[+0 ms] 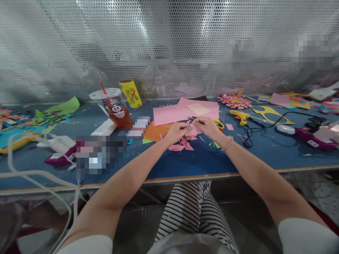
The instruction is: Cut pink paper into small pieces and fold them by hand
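Observation:
My left hand and my right hand meet over the blue table, fingers pinched on a small pink paper piece between them. Right below lies a heap of cut pink paper pieces. Behind the hands are large pink paper sheets with a cream paper piece on top. Scissors with a yellow handle rest partly hidden behind my right hand. An orange paper sheet is beside my left hand.
A drink cup with a red straw and a yellow can stand at left. On the right lie a yellow glue gun with a black cord, a pink paper flower and a yellow cut-out sheet. White cables cross the left edge.

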`<state>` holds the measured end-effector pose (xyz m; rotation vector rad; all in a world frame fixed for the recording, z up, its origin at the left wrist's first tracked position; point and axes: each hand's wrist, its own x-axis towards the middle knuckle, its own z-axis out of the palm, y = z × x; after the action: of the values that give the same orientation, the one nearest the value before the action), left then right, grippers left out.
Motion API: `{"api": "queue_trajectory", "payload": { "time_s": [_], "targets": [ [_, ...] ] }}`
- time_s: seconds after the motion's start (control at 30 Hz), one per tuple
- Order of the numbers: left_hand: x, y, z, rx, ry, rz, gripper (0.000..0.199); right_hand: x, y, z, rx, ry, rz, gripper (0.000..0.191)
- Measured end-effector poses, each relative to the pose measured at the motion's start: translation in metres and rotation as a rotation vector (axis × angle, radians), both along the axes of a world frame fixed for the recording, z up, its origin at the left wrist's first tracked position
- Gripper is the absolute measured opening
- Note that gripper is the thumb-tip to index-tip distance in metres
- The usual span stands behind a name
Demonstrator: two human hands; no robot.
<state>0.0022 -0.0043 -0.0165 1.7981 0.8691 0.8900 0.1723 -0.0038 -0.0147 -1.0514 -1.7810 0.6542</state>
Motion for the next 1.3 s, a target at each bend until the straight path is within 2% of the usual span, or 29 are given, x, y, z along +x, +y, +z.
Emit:
{"api": "queue_trajectory", "payload": {
  "time_s": [0.13, 0.23, 0.37, 0.57, 0.77, 0.9, 0.97, 1.1, 1.23, 1.3],
  "targets": [
    [0.000, -0.004, 0.004, -0.055, 0.006, -0.003, 0.031, -0.001, -0.001, 0.001, 0.045, -0.017, -0.016, 0.019],
    [0.000, -0.005, 0.004, -0.009, 0.046, 0.028, 0.032, 0.000, -0.002, 0.000, 0.063, -0.031, -0.049, 0.022],
    [-0.001, -0.001, 0.001, 0.047, 0.087, 0.081, 0.029, -0.002, -0.004, -0.002, 0.018, -0.063, 0.037, 0.027],
    [-0.003, 0.001, 0.002, -0.061, 0.040, 0.034, 0.030, 0.000, -0.001, -0.003, -0.015, -0.047, 0.089, 0.025],
    [-0.003, 0.000, 0.006, -0.104, -0.013, -0.078, 0.034, 0.007, 0.006, -0.004, -0.219, 0.118, 0.171, 0.030],
    [-0.006, 0.003, 0.004, -0.162, -0.064, -0.102, 0.037, 0.011, 0.006, -0.002, -0.341, 0.276, 0.213, 0.037],
    [-0.009, 0.005, 0.005, -0.173, -0.099, -0.057, 0.037, 0.014, 0.006, -0.001, -0.378, 0.368, 0.221, 0.038],
    [-0.010, 0.008, 0.008, -0.135, -0.169, 0.158, 0.037, 0.016, 0.009, -0.003, -0.385, 0.448, 0.197, 0.035],
    [-0.006, 0.009, 0.006, -0.055, -0.092, 0.192, 0.039, 0.007, 0.007, -0.007, -0.360, 0.362, 0.187, 0.028],
    [-0.005, 0.010, 0.004, 0.042, -0.016, 0.219, 0.038, 0.003, 0.006, -0.008, -0.336, 0.329, 0.153, 0.027]
  ]
}}
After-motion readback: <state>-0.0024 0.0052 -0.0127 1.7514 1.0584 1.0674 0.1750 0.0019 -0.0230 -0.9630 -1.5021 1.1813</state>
